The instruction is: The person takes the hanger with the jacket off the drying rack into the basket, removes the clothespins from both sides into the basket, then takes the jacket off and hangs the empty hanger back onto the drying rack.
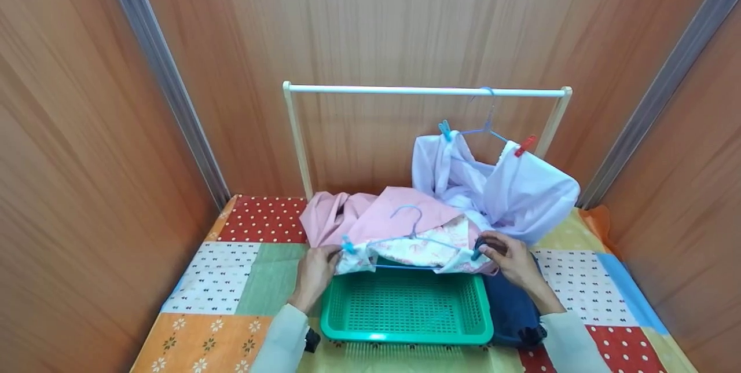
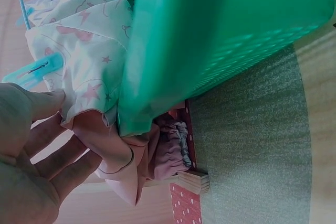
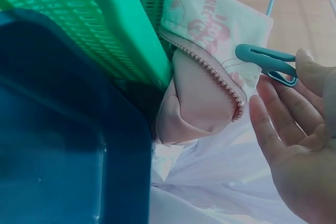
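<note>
From the head view, the pink garment [image 1: 373, 216] lies at the far end of the green basket [image 1: 405, 338], its printed lining [image 1: 428, 253] facing the person and a blue hanger [image 1: 413, 236] set against it. The left hand [image 1: 314, 273] and right hand [image 1: 514, 260] work at opposite ends of the hanger. The step looks like pegging the cloth on, so keep both ends level and spread the edge evenly. The pale garment [image 1: 535, 187] hanging from the white rail [image 1: 370, 90], pegged at each shoulder, makes a fair pattern to copy.

In the left wrist view, that grip is narrow, thumb and finger pinching the lining's edge just beside the light blue peg [image 2: 42, 69]. I cannot see whether the peg bites the hanger as well as the cloth; a light tug would be a good test.

In the right wrist view, the grip pinches the tail of the dark teal peg [image 3: 254, 56], whose other end sits on the lining near the zip [image 3: 215, 70]. Push it well past the edge, away from the zip's teeth, and ease it closed. Lifting straight up should spare the folds from snagging on the basket or the navy basin [image 3: 128, 124]
</note>
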A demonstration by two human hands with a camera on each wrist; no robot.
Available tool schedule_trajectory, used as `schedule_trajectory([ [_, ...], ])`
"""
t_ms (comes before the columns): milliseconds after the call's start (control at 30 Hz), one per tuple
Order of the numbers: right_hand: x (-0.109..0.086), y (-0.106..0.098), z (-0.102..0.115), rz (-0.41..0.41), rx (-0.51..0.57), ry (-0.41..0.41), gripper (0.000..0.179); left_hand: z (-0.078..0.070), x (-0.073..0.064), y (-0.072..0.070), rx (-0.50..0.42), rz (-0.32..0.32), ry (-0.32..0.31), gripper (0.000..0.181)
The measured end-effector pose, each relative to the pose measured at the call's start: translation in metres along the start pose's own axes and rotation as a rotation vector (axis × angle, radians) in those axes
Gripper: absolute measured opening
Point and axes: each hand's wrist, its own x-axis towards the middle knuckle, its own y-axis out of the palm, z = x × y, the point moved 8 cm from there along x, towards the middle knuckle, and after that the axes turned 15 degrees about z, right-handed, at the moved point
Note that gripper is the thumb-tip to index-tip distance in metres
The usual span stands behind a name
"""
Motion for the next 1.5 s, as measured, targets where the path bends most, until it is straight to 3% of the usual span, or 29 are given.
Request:
schedule_trajectory([
  [267, -0.003, -0.006, 0.008, -0.089, 0.026, 0.035, 0.026, 0.0, 0.001, 0.003, -0.001, 0.005, 0.011, 0.012],
  [467, -0.011, -0.012, 0.038, -0.153, -0.027, -0.006, 0.021, -0.001, 0.0, 0.004, -0.014, 0.004, 0.025, 0.013],
  [667, -0.016, -0.019, 0.047, -0.223, -0.024, -0.048, 0.02, -0.001, 0.0, 0.004, -0.02, 0.003, 0.028, 0.012],
  [900, -0.017, -0.019, 0.047, -0.161, 0.053, 0.005, 0.03, 0.001, 0.0, 0.004, -0.03, 0.016, 0.027, 0.013],
  [1067, -0.019, -0.018, 0.055, -0.124, 0.047, -0.012, 0.033, 0.002, -0.002, 0.004, -0.046, 0.021, 0.013, 0.013],
  [1267, -0.026, -0.026, 0.056, -0.154, 0.034, -0.021, 0.033, 0.002, -0.003, 0.003, -0.043, 0.007, 0.012, 0.014],
  [1500, -0.036, -0.038, 0.043, -0.204, 0.007, 0.033, 0.036, 0.001, -0.001, 0.0, -0.024, -0.009, 0.031, 0.014],
])
